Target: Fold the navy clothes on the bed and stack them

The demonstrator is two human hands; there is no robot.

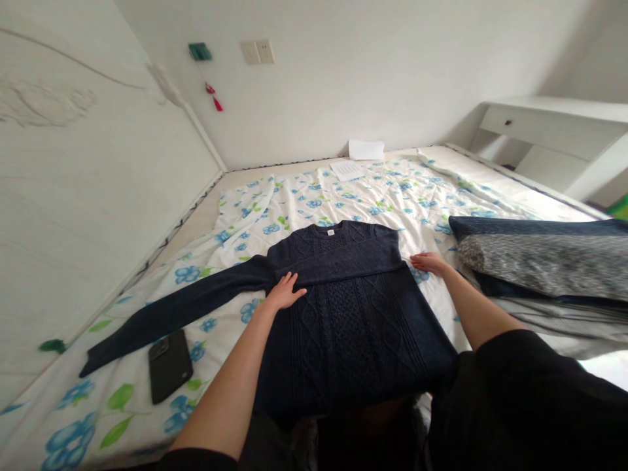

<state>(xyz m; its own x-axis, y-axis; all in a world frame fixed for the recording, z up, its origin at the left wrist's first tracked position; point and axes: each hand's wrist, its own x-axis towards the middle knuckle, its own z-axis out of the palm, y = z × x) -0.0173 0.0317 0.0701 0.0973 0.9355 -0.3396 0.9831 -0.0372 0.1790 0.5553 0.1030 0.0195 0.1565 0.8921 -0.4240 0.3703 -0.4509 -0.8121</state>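
A dark navy cable-knit sweater lies flat on a floral sheet, its neckline away from me. One sleeve is folded across the chest; the other stretches out to the left. My left hand rests on the sweater near the left end of the folded sleeve, fingers spread, holding nothing. Just beyond the sweater's right edge, my right hand is over the sheet, its fingers extended and nothing visible in them.
A black phone lies below the outstretched sleeve. Folded knitwear is stacked at the right. Papers lie near the back wall, and a white desk stands at the back right.
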